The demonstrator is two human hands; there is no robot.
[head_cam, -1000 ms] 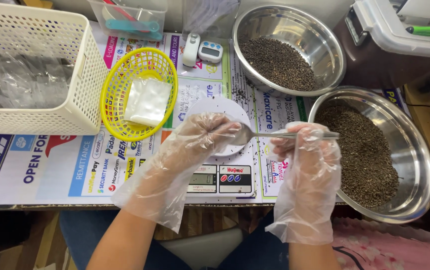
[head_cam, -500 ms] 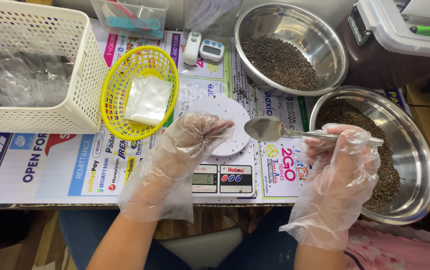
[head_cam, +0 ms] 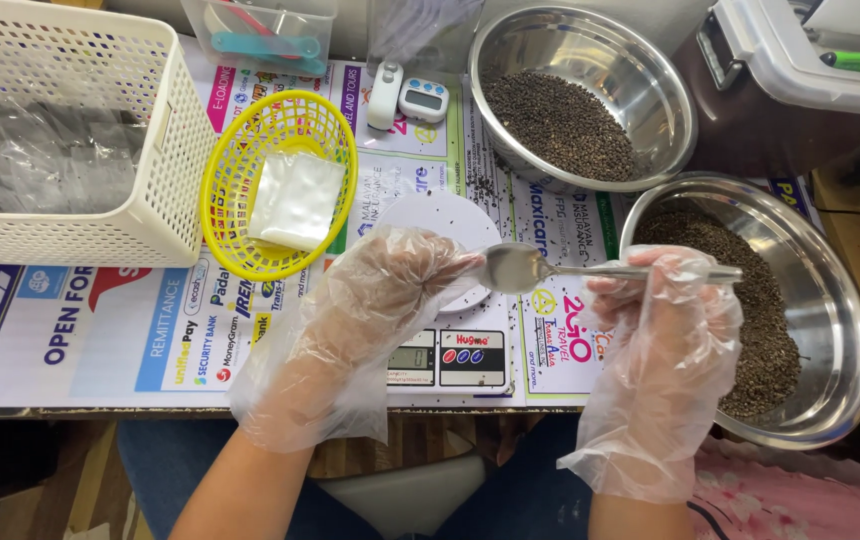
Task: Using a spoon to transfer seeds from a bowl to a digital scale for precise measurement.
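So a metal spoon (head_cam: 550, 268) is being held level by the gloved right hand (head_cam: 665, 350), fingers wrapped shut around the handle, with the empty bowl end hanging just over the white kitchen scale (head_cam: 445, 300). The gloved left hand (head_cam: 370, 310) is being rested on the scale's platform, fingers loosely curled, nothing gripped as far as can be told. A steel bowl of dark seeds (head_cam: 780, 310) is sitting right beside the right hand.

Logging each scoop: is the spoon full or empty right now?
Empty: the spoon in the right hand shows a bare, shiny bowl over the scale.
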